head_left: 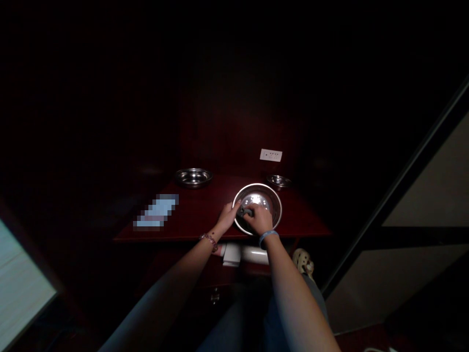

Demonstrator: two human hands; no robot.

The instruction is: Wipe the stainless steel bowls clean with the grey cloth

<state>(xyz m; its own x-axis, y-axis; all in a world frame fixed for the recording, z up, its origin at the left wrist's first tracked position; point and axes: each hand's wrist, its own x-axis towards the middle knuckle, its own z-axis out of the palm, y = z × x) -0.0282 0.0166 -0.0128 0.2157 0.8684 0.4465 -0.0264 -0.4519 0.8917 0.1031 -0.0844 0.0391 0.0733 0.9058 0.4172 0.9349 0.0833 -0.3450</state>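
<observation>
A shiny metal bowl (280,210) rests on the dark red tabletop (198,222), close to its front edge. My left hand (227,216) grips the bowl's left rim, its thumb at the top of the wall. Inside the bowl, the fingers of my right hand (261,218) are closed on a dark grey, cloth-like piece (246,211) against the left inner wall. My fingers hide part of that piece, so its exact kind is unclear. A bracelet circles my left wrist and a blue band my right one.
A wide, shallow metal bowl (194,179) stands at the back left, a smaller one (279,181) at the back right. A pixelated light-blue item (157,212) lies at the left. A white socket panel (271,155) is on the back wall. Beneath the tabletop are a white roll-like object (255,255) and a pale clog (303,261).
</observation>
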